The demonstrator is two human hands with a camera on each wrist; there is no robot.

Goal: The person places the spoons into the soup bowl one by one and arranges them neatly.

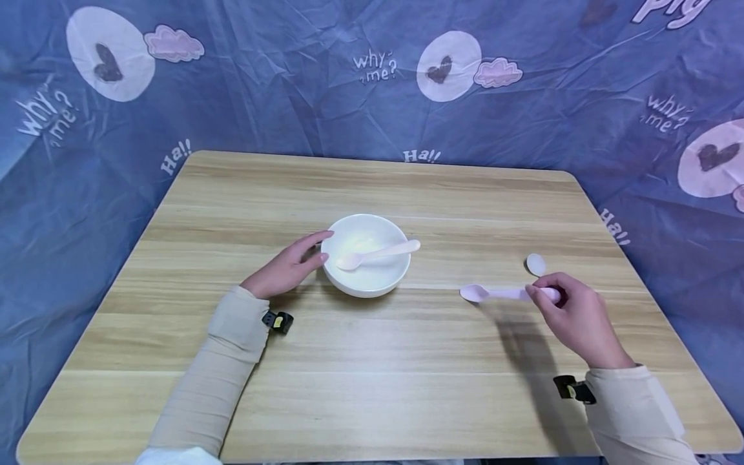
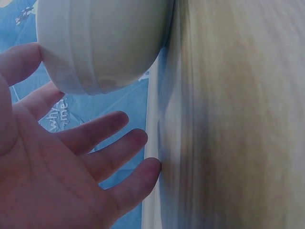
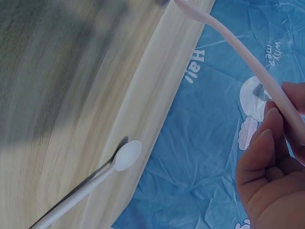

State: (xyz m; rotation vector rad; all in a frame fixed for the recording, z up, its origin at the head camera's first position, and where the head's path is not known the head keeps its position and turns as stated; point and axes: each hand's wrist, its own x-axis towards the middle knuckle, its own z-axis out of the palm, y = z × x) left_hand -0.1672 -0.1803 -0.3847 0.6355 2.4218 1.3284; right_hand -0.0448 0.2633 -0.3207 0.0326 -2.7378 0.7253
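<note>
A white bowl (image 1: 365,287) stands near the middle of the table, with a pale spoon (image 1: 380,253) lying in it, handle over the right rim. At the bowl's left side is my left hand (image 1: 287,265), thumb and index fingertip touching its wall near the rim; in the left wrist view the other fingers spread out below. My right hand (image 1: 575,316) pinches the handle end of a pale pink spoon (image 1: 504,294), held above the table with its head pointing left. Beyond that hand lies another white spoon (image 3: 127,155), its handle mostly hidden in the head view.
The wooden table (image 1: 360,387) has rounded corners. A blue cloth (image 1: 302,77) printed with white shapes and words hangs behind and around it. Black wrist straps (image 1: 278,321) sit over both beige sleeves. The right arm's shadow falls on the tabletop.
</note>
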